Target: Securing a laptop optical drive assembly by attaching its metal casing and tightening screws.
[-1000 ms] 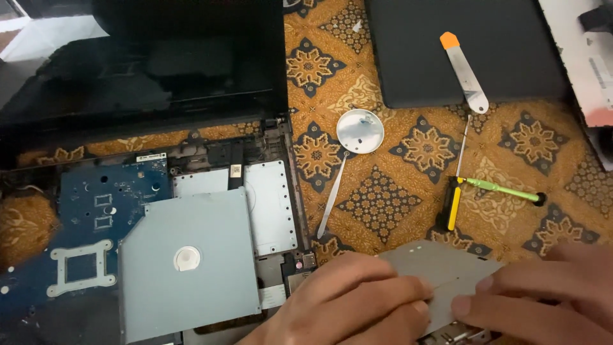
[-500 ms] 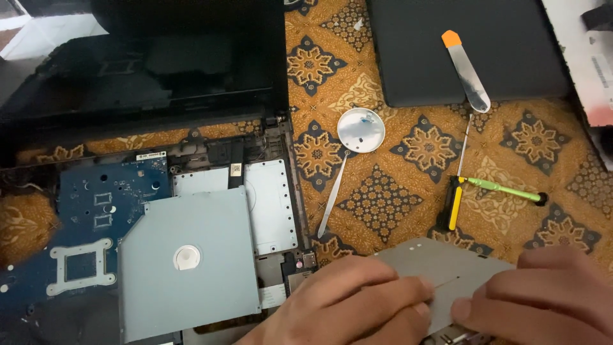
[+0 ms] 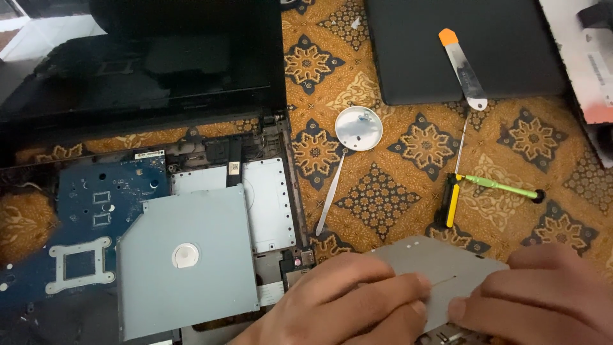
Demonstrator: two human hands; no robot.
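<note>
My left hand [image 3: 345, 306] and my right hand [image 3: 543, 297] both grip a flat grey metal plate [image 3: 440, 268] at the bottom of the view, fingers on top of it. To the left lies an opened laptop base with a blue circuit board [image 3: 96, 211] and a grey optical drive [image 3: 185, 255] lying on it. The laptop's dark screen [image 3: 140, 64] lies flat behind the base.
On the patterned orange cloth [image 3: 383, 198] lie a small round silver dish [image 3: 359, 128], a thin metal pry stick [image 3: 331, 195], a yellow-handled screwdriver [image 3: 452, 201], a green-handled tool [image 3: 504, 188] and an orange-tipped spudger [image 3: 463, 69] on a dark panel [image 3: 408, 57].
Both hands have shifted slightly on the grey plate; the plate stays at the bottom right. Nothing else has moved.
</note>
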